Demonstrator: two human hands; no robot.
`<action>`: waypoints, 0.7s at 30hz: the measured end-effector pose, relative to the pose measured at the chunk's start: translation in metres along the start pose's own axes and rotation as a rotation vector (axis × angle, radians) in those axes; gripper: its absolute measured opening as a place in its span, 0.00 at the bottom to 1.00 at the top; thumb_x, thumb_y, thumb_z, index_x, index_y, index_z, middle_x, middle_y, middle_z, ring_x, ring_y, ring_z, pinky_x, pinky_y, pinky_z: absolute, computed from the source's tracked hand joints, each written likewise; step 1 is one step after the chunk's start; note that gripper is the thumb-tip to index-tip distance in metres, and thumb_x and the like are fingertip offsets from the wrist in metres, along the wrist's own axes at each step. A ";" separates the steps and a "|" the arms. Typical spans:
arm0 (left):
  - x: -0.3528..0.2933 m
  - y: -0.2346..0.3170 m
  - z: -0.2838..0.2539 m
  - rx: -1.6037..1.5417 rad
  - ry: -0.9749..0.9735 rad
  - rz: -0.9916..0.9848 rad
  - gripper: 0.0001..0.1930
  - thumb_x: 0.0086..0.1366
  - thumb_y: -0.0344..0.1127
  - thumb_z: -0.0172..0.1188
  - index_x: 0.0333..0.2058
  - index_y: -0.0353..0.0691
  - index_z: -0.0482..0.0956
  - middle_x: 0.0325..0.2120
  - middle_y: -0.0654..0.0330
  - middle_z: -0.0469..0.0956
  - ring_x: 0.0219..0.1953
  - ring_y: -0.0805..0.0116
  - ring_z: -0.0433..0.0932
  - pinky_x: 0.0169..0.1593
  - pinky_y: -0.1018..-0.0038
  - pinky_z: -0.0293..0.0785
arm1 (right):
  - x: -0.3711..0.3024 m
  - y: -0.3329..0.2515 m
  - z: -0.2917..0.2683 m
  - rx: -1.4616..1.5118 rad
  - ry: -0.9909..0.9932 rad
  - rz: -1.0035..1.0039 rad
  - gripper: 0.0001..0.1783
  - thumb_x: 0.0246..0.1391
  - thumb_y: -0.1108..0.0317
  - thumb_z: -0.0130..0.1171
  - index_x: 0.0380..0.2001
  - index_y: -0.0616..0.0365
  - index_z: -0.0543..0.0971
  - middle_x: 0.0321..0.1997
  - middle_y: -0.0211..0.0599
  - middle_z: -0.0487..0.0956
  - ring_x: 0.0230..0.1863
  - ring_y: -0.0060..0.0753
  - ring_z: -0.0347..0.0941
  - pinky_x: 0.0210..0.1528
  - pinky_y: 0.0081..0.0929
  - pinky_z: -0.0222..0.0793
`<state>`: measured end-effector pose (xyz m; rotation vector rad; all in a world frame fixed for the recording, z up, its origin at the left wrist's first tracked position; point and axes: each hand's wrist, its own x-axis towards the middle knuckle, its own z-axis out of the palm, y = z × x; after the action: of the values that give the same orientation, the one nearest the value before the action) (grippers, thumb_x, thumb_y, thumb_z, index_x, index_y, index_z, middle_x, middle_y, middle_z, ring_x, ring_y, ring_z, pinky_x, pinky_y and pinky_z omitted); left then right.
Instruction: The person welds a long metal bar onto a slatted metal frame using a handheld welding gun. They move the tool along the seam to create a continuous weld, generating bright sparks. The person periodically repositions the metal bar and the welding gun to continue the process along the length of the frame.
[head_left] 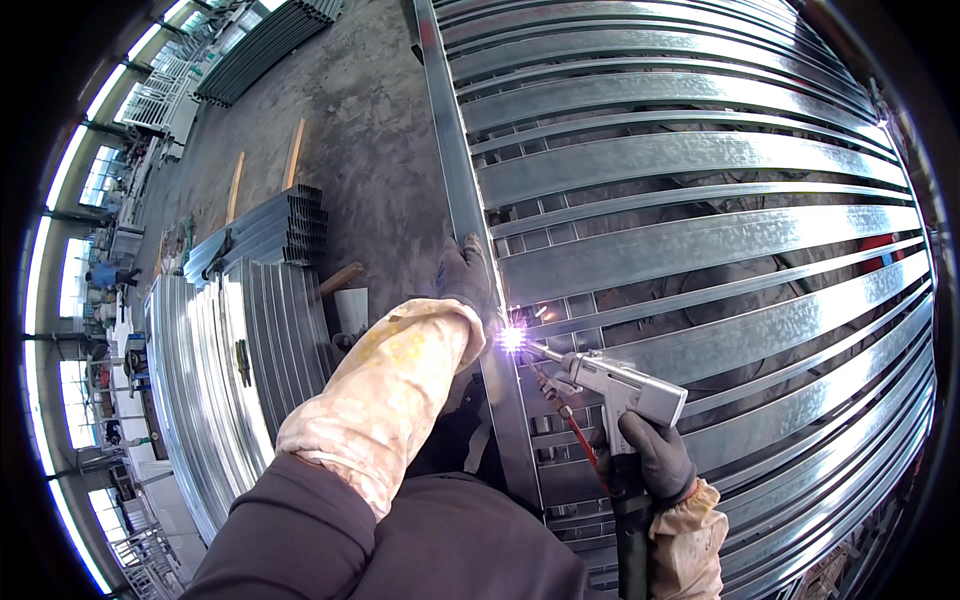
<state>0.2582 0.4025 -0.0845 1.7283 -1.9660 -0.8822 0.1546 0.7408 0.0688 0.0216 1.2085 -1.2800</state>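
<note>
My right hand, in a dark grey glove, is closed around the black grip of a silver welding gun. Its nozzle points left at a bright violet-white weld spot, with sparks flying off. A thin red hose runs beneath the gun toward the nozzle. My left hand, also gloved, is on the long steel side rail just beyond the spot, its fingers curled over the rail. A pale, stained protective sleeve covers my left forearm and hides part of that hand.
Parallel galvanized steel slats stretch rightward from the rail, with gaps between them. On the left, stacked steel profiles lie on the concrete floor beside wooden battens. More profiles are piled farther off. A red object shows beneath the slats.
</note>
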 end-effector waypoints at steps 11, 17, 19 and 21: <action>-0.020 0.042 -0.023 -0.095 -0.070 -0.095 0.23 0.75 0.52 0.45 0.51 0.35 0.73 0.41 0.42 0.81 0.44 0.42 0.80 0.47 0.54 0.74 | -0.001 -0.001 0.000 -0.053 -0.004 -0.031 0.18 0.68 0.61 0.52 0.45 0.69 0.77 0.32 0.42 0.83 0.26 0.29 0.80 0.28 0.25 0.76; -0.008 0.024 -0.016 -0.022 -0.024 -0.071 0.23 0.75 0.51 0.46 0.49 0.35 0.75 0.42 0.44 0.81 0.46 0.45 0.80 0.50 0.57 0.73 | 0.000 0.003 0.000 -0.076 0.003 -0.029 0.21 0.69 0.58 0.50 0.46 0.69 0.77 0.34 0.43 0.83 0.25 0.30 0.80 0.26 0.26 0.77; -0.003 0.015 -0.014 0.009 0.005 -0.022 0.23 0.75 0.52 0.46 0.50 0.35 0.75 0.43 0.44 0.81 0.47 0.44 0.80 0.51 0.57 0.73 | 0.000 0.003 0.005 -0.089 0.039 -0.050 0.20 0.69 0.60 0.49 0.47 0.69 0.78 0.34 0.42 0.83 0.25 0.29 0.79 0.26 0.25 0.76; 0.002 0.013 -0.003 -0.021 -0.022 -0.012 0.24 0.75 0.52 0.46 0.51 0.36 0.75 0.45 0.44 0.81 0.49 0.44 0.79 0.53 0.56 0.72 | 0.005 0.027 -0.016 -0.173 0.097 -0.108 0.19 0.68 0.61 0.48 0.47 0.69 0.78 0.34 0.42 0.83 0.25 0.28 0.79 0.26 0.25 0.76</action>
<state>0.2499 0.4004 -0.0739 1.7272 -1.9552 -0.9266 0.1628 0.7571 0.0426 -0.1106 1.4166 -1.2751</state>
